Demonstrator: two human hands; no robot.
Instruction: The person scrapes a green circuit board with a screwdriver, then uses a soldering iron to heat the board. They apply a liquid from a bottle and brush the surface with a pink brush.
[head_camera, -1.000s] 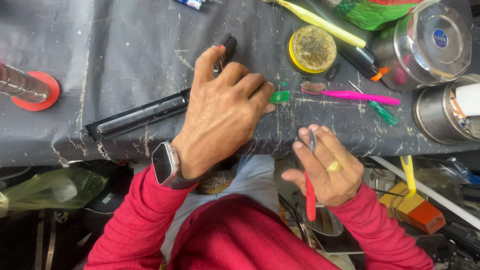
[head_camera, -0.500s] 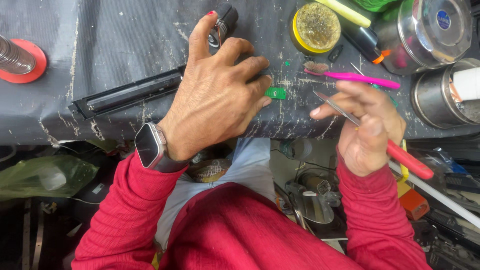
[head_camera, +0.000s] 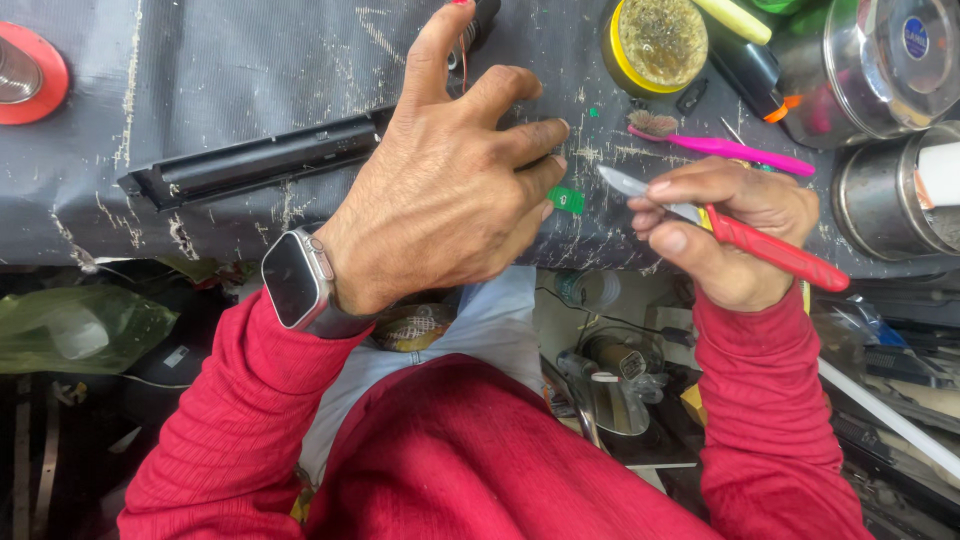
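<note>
Green chip (head_camera: 566, 199) half-hidden by left hand (head_camera: 440, 200)

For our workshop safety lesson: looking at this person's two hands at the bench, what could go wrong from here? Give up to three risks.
1. The right hand points the red-handled blade at the left hand, whose fingers lie close to its tip; a slip could cut them.
2. The small green piece sits near the table's front edge and might be knocked off.
3. The pink brush and metal tins crowd the right hand, so it could bump them.
</note>
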